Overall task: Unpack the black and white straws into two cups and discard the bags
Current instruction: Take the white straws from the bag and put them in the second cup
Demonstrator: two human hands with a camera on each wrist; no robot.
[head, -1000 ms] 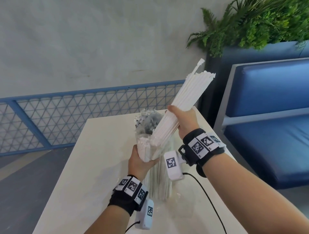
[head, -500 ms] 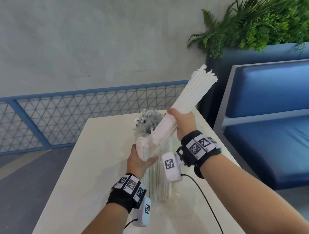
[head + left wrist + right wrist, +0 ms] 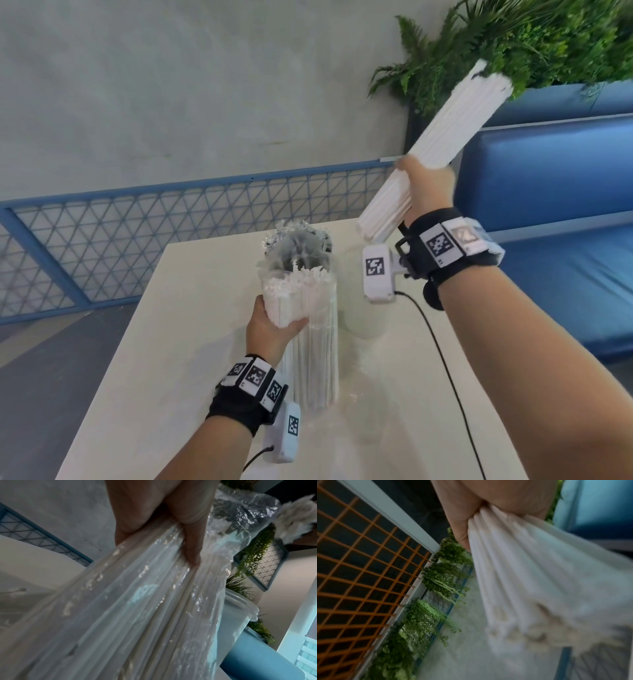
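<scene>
Clear plastic wraps the bag of white straws (image 3: 310,329), which stands upright on the white table (image 3: 164,342) with the left hand (image 3: 270,325) curled around its upper part. Just to its right sits a translucent cup (image 3: 364,318). Further right and higher, the right hand (image 3: 428,186) grips a loose bundle of white straws (image 3: 442,137), tilted, well above the table.

The right hand (image 3: 426,186) now holds its bundle of white straws (image 3: 442,137) fully clear of the bag (image 3: 308,308), raised toward two o'clock, apart from the left hand (image 3: 270,325).
</scene>
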